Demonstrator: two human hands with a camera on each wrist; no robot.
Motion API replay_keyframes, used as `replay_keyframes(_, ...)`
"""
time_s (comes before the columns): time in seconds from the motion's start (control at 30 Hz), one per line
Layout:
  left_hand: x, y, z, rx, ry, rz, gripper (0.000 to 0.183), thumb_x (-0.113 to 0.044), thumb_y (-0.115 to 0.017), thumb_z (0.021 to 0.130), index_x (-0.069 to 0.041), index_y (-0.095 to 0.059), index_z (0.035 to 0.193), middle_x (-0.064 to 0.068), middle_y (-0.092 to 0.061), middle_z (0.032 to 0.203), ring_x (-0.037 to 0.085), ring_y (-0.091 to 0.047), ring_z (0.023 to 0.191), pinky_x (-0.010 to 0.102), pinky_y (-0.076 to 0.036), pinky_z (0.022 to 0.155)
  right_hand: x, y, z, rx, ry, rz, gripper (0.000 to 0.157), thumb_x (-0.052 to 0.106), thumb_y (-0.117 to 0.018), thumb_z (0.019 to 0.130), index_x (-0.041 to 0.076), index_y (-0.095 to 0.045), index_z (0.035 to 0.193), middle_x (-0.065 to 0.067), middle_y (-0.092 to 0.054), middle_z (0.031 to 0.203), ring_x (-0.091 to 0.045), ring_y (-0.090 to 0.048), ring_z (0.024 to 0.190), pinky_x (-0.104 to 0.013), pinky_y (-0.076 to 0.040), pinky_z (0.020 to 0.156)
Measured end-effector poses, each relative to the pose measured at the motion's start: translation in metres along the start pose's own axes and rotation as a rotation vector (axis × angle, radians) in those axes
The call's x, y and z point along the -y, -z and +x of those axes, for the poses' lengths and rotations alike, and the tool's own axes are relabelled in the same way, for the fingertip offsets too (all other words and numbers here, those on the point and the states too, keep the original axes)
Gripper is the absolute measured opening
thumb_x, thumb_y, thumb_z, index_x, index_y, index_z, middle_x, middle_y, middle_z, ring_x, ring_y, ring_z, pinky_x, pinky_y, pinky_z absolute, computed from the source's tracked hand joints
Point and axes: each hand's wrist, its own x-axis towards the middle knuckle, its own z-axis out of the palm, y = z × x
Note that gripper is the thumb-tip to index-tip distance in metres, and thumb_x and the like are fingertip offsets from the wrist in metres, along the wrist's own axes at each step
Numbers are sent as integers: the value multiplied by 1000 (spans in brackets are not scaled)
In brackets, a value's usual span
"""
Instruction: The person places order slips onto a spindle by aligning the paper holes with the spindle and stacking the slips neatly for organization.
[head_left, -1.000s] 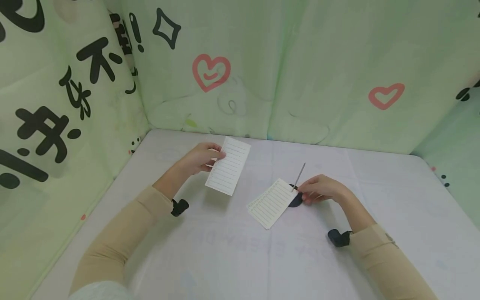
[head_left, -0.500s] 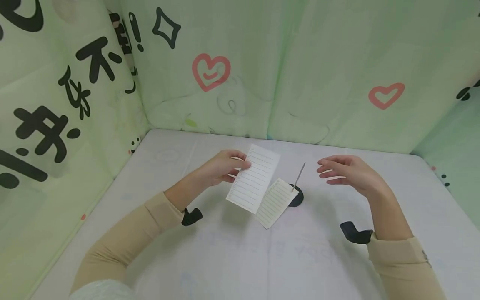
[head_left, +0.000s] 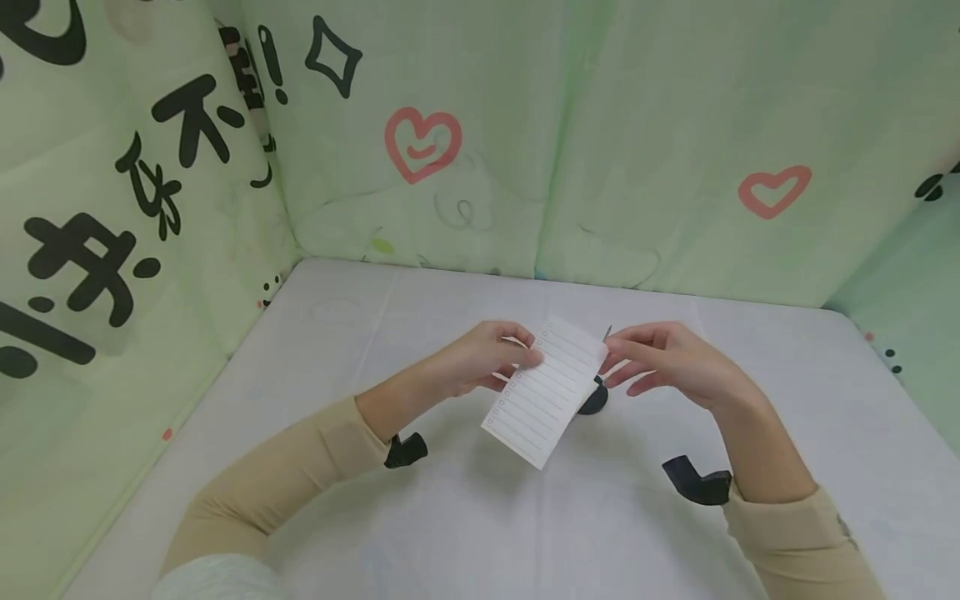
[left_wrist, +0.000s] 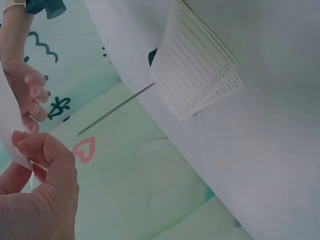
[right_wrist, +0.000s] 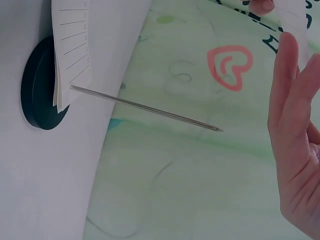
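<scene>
My left hand (head_left: 483,362) pinches the left edge of a white lined paper slip (head_left: 547,396), held tilted above the table. Fairly straight fingers of my right hand (head_left: 686,362) reach the slip's upper right corner, and seem to touch it. Below and behind the slip stands a bill spike: a thin pointed metal rod (right_wrist: 150,110) on a round black base (right_wrist: 35,95). Several lined slips (left_wrist: 200,65) are pierced near one corner and lie low on the rod, over part of the base. The held slip hides most of them in the head view.
A white cloth (head_left: 420,517) covers the table. Green printed curtains (head_left: 645,108) with hearts and black characters stand behind it and along the left and right sides. A black wrist camera (head_left: 701,482) sits below the right hand; another black camera (head_left: 407,451) sits on the left.
My left hand has carried the slip right and nearer, over the spiked slips. The right hand lifted from the spike base, drew away right, then came back left to the held slip's corner.
</scene>
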Motion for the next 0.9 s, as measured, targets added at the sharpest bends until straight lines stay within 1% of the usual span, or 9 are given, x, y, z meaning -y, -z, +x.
replay_keyframes(0.13, 2, -4, -1, 12, -4, 1, 16, -11, -60, 88, -5, -55, 102, 7, -62, 89, 19, -59, 69, 28, -50, 60, -1, -4, 1, 7, -14, -26, 37, 23, -57, 91, -9, -56, 109, -17, -64, 92, -27, -66, 80, -36, -54, 67)
replay_keyframes(0.2, 3, -6, -1, 22, -8, 0, 14, -10, -60, 88, -5, -55, 101, 7, -62, 87, 19, -59, 68, 27, -50, 58, -1, -5, 1, 5, -17, -42, 36, 23, -58, 90, -9, -58, 107, -16, -64, 91, -26, -66, 79, -36, -54, 67)
replay_keyframes(0.4, 5, -7, -2, 48, -22, 13, 13, -9, -59, 88, -4, -54, 99, 7, -62, 85, 18, -58, 66, 26, -49, 56, -2, -5, 0, 3, -24, -84, 32, 23, -62, 88, -6, -62, 102, -10, -67, 84, -24, -65, 76, -36, -52, 67)
replay_keyframes(0.57, 8, -6, 0, 58, -26, 24, 15, -10, -59, 89, -3, -55, 102, 8, -63, 86, 19, -59, 68, 26, -49, 58, -3, -3, 2, -16, -31, -107, 31, 23, -62, 87, -5, -63, 101, -9, -66, 80, -22, -64, 75, -36, -52, 67)
replay_keyframes(0.73, 9, -4, 1, 43, -9, 38, 18, -12, -59, 89, -3, -56, 104, 7, -63, 88, 19, -59, 70, 27, -50, 60, -3, 6, 5, -65, -56, -102, 32, 24, -63, 87, -5, -62, 101, -8, -65, 80, -22, -64, 77, -35, -52, 68)
replay_keyframes(0.9, 11, 0, 4, 5, 19, 80, 25, -16, -60, 88, -4, -58, 110, 6, -61, 90, 18, -56, 73, 27, -50, 62, -4, 17, 10, -104, -82, -103, 36, 27, -63, 87, -5, -61, 104, -9, -65, 83, -19, -64, 76, -33, -52, 69)
